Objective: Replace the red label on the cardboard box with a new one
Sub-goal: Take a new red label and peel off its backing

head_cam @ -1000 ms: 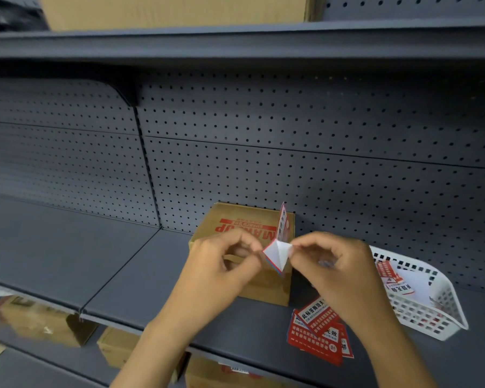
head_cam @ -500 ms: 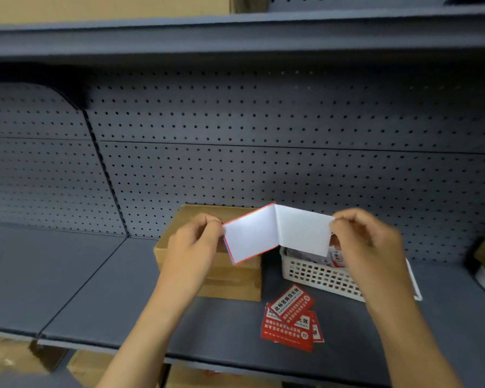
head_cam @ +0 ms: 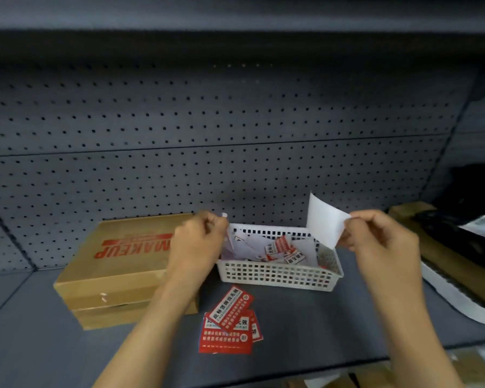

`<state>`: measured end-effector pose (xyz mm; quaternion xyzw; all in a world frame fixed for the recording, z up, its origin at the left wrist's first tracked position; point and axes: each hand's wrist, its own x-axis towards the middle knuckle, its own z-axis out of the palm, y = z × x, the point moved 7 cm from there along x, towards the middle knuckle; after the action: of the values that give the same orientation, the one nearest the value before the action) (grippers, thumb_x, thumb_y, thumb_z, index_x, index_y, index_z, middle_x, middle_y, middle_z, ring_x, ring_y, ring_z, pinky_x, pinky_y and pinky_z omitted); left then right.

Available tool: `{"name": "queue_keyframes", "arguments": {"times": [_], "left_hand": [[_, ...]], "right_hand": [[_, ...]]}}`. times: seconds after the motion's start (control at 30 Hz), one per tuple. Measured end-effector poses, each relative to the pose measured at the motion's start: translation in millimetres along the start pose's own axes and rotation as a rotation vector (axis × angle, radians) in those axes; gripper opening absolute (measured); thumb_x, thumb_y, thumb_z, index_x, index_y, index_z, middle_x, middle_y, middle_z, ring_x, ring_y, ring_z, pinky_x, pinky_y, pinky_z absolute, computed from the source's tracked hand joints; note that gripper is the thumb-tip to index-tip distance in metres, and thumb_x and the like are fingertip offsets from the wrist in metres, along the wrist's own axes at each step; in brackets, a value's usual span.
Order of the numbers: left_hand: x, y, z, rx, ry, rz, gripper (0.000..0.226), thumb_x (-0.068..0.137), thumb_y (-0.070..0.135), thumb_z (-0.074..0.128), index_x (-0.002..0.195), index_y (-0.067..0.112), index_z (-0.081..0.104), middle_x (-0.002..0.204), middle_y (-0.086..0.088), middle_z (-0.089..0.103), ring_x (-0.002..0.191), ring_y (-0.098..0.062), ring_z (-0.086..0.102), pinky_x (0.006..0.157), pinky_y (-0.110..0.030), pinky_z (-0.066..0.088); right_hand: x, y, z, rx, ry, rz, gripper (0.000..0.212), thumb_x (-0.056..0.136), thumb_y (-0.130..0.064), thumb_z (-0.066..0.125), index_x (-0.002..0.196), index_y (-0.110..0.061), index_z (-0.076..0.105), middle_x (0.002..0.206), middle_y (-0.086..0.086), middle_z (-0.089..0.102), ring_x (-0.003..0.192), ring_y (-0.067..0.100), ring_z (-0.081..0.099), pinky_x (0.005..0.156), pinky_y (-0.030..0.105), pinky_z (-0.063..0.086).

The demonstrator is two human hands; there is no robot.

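Above the white plastic mesh basket (head_cam: 277, 275) near the grey shelf's (head_cam: 305, 317) back edge, the right hand (head_cam: 381, 242) pinches a white paper sheet (head_cam: 324, 219), the left hand (head_cam: 199, 233) pinches a small white scrap (head_cam: 224, 215), and the brown cardboard box (head_cam: 118, 264) sits left.

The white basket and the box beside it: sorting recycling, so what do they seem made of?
The white basket looks like moulded plastic: matte, with a regular grid of holes. The box looks like plain brown cardboard, matte, with red print on its top.
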<state>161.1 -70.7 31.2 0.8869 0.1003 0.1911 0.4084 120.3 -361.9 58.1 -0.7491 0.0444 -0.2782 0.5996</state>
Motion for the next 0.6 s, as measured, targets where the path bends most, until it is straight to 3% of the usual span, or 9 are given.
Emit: {"name": "queue_keyframes", "arguments": {"times": [0.1,0.17,0.27,0.37,0.43,0.5,0.57,0.6], "left_hand": [[11.5,10.4,40.0,0.032,-0.094,-0.007,0.034,0.093,0.039,0.053,0.066,0.019,0.059,0.069,0.002,0.066,0.073,-0.024,0.063,0.069,-0.034,0.048],[15.1,16.4,67.2,0.053,-0.181,-0.025,0.037,0.094,0.040,0.053,0.061,0.024,0.054,0.069,0.003,0.068,0.075,-0.023,0.061,0.075,-0.033,0.047],[13.0,25.7,96.8,0.033,-0.273,-0.047,0.032,0.091,0.042,0.057,0.064,0.027,0.056,0.072,0.001,0.077,0.070,-0.016,0.064,0.077,-0.031,0.052],[7.9,35.2,105.4,0.043,-0.297,-0.020,0.035,0.091,0.048,0.056,0.070,0.021,0.060,0.072,0.001,0.075,0.072,-0.018,0.067,0.074,-0.032,0.051],[3.9,46.3,98.7,-0.030,-0.268,0.063,0.034,0.091,0.050,0.056,0.070,0.023,0.060,0.073,0.005,0.072,0.072,-0.013,0.066,0.071,-0.030,0.050],[-7.2,64.1,87.0,-0.170,-0.260,0.196,0.023,0.092,0.039,0.063,0.074,0.025,0.066,0.076,0.009,0.072,0.074,-0.006,0.066,0.068,-0.017,0.049],[-22.6,80.0,74.7,-0.281,-0.297,0.324,0.004,0.090,0.025,0.069,0.088,0.025,0.073,0.087,0.011,0.075,0.083,-0.002,0.067,0.071,-0.010,0.050],[-30.0,83.5,66.5,-0.305,-0.325,0.377,0.011,0.088,0.023,0.071,0.098,0.026,0.074,0.095,0.012,0.074,0.089,-0.002,0.068,0.076,-0.012,0.051]], "right_hand": [[3.4,10.3,-14.0,-0.004,0.018,0.020,0.019,0.084,-0.008,0.059,0.071,-0.019,0.068,0.066,0.000,0.068,0.062,0.011,0.061,0.064,0.030,0.049],[5.7,13.9,-22.0,-0.008,0.029,0.024,0.019,0.083,-0.008,0.060,0.070,-0.019,0.068,0.066,0.003,0.068,0.062,0.013,0.061,0.065,0.030,0.049],[10.2,17.8,-29.3,-0.008,0.047,0.046,0.020,0.082,-0.008,0.060,0.069,-0.020,0.070,0.064,0.000,0.069,0.061,0.012,0.061,0.067,0.030,0.050],[12.9,19.2,-31.6,0.005,0.066,0.056,0.016,0.079,-0.015,0.062,0.071,-0.025,0.073,0.067,-0.001,0.072,0.069,0.022,0.067,0.071,0.032,0.053],[13.0,17.7,-28.0,0.007,0.060,0.052,0.015,0.078,-0.018,0.063,0.071,-0.026,0.073,0.068,-0.001,0.072,0.072,0.025,0.069,0.070,0.031,0.054],[11.4,14.1,-20.5,0.009,0.048,0.040,0.016,0.079,-0.017,0.064,0.070,-0.028,0.072,0.068,-0.001,0.073,0.070,0.022,0.069,0.067,0.028,0.054],[7.3,9.5,-7.9,-0.009,0.017,0.023,0.015,0.079,-0.018,0.065,0.072,-0.028,0.073,0.069,-0.005,0.074,0.067,0.014,0.070,0.064,0.023,0.052],[3.7,6.6,2.9,-0.018,-0.008,0.015,0.014,0.080,-0.020,0.065,0.074,-0.028,0.075,0.069,-0.008,0.074,0.066,0.010,0.070,0.063,0.020,0.051]]}}
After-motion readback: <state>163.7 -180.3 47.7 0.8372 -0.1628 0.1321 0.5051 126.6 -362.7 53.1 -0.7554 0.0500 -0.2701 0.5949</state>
